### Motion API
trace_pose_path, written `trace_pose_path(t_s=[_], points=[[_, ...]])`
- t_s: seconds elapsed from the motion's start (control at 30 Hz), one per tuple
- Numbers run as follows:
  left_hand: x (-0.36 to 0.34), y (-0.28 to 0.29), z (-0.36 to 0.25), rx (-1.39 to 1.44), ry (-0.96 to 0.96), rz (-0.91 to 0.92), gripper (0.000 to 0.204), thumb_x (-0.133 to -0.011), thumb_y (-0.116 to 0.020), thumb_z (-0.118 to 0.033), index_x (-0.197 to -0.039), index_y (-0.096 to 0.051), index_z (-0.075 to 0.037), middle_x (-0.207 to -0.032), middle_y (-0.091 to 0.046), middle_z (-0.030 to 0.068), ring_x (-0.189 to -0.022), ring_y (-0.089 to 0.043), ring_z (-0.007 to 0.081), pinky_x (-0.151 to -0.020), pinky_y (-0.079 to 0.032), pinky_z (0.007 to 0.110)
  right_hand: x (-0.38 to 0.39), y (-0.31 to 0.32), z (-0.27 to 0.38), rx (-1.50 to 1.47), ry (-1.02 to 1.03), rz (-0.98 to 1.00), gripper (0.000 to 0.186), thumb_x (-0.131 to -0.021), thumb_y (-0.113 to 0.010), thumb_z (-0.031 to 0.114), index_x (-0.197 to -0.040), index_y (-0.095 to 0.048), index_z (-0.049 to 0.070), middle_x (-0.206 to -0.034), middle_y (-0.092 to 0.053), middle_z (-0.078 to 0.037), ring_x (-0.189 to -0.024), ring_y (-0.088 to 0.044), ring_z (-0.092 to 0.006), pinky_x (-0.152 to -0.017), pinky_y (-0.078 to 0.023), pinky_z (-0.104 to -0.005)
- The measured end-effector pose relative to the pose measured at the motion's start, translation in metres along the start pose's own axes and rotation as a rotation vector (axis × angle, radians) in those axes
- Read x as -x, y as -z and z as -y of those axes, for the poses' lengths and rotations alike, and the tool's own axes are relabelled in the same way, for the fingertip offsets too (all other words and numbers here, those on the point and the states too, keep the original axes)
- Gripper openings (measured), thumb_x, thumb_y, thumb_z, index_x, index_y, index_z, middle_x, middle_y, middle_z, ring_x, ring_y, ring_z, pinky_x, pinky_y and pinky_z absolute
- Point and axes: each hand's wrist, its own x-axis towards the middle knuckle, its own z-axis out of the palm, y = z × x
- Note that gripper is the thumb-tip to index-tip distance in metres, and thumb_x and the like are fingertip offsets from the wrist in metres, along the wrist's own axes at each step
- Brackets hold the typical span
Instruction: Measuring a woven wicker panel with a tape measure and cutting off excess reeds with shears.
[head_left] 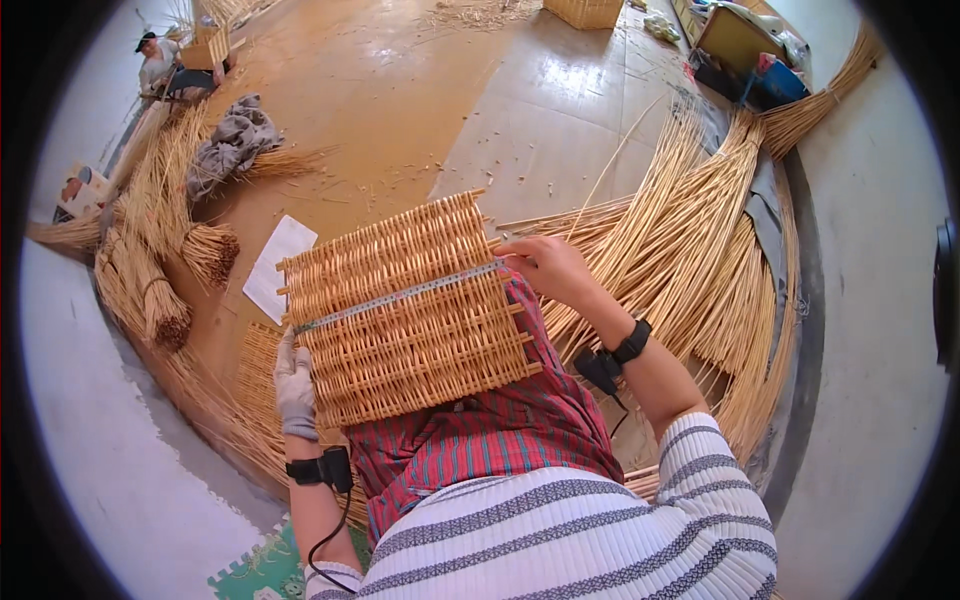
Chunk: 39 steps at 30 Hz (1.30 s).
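Note:
A rectangular woven wicker panel point(410, 360) rests tilted on my lap, with short rod ends sticking out along its left and right sides. Across it, from left edge to right edge, a tape measure point(400, 295) lies stretched. My left hand point(294, 388), in a pale glove, grips the panel's left edge near one end of the tape; most of its fingers are hidden. At the right edge my bare right hand point(545, 265) pinches the other end of the tape between bent fingers. A red striped cloth point(480, 440) covers my lap under the panel.
Long loose wicker rods point(690, 250) spread over the floor at right. Tied bundles point(160, 300) and a grey cloth point(235, 145) lie at left. A white sheet point(280, 265) and another woven panel point(258, 375) are beside my work. A person point(160, 65) sits far left.

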Motion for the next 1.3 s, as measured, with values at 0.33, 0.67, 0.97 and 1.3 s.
trace_pose_path(t_s=[0.33, 0.67, 0.97, 1.3], points=[[0.063, 0.018, -0.105, -0.603, -0.134, 0.128, 0.030, -0.100, -0.055, -0.008, -0.127, -0.068, -0.005, -0.115, -0.069, 0.0111, -0.113, -0.062, 0.0228, -0.103, -0.045, 0.032, 0.045, 0.026, 0.032, -0.319, -0.057, 0.192, 0.013, -0.090, -0.072, 0.011, -0.092, -0.070, -0.001, -0.078, -0.067, -0.007, -0.071, -0.062, -0.0125, -0.069, -0.052, -0.0293], [0.147, 0.034, -0.039, 0.027, 0.267, -0.215, 0.019, -0.106, -0.050, -0.012, -0.118, -0.061, -0.003, -0.107, -0.064, 0.0045, -0.099, -0.063, 0.0173, -0.090, -0.054, 0.035, 0.085, 0.036, 0.063, -0.326, -0.163, 0.376, 0.014, -0.085, -0.075, 0.006, -0.094, -0.070, -0.004, -0.078, -0.069, -0.007, -0.073, -0.065, -0.0129, -0.070, -0.053, -0.0297], [0.134, 0.002, -0.052, 0.445, 0.463, -0.324, 0.036, -0.105, -0.055, -0.039, -0.121, -0.062, -0.008, -0.112, -0.063, 0.0054, -0.100, -0.063, 0.0192, -0.091, -0.055, 0.039, 0.092, 0.041, 0.041, -0.210, -0.208, 0.338, 0.015, -0.086, -0.075, 0.011, -0.097, -0.073, 0.000, -0.081, -0.073, -0.010, -0.075, -0.070, -0.0173, -0.072, -0.055, -0.0321], [0.121, 0.004, 0.005, 0.494, 0.472, -0.161, 0.033, -0.098, -0.070, -0.025, -0.126, -0.065, -0.009, -0.116, -0.072, 0.0049, -0.099, -0.071, 0.0206, -0.084, -0.061, 0.036, 0.103, 0.013, -0.001, -0.321, -0.144, 0.258, 0.024, -0.089, -0.076, 0.023, -0.099, -0.073, 0.002, -0.087, -0.074, -0.012, -0.082, -0.072, -0.0232, -0.078, -0.056, -0.0357]])
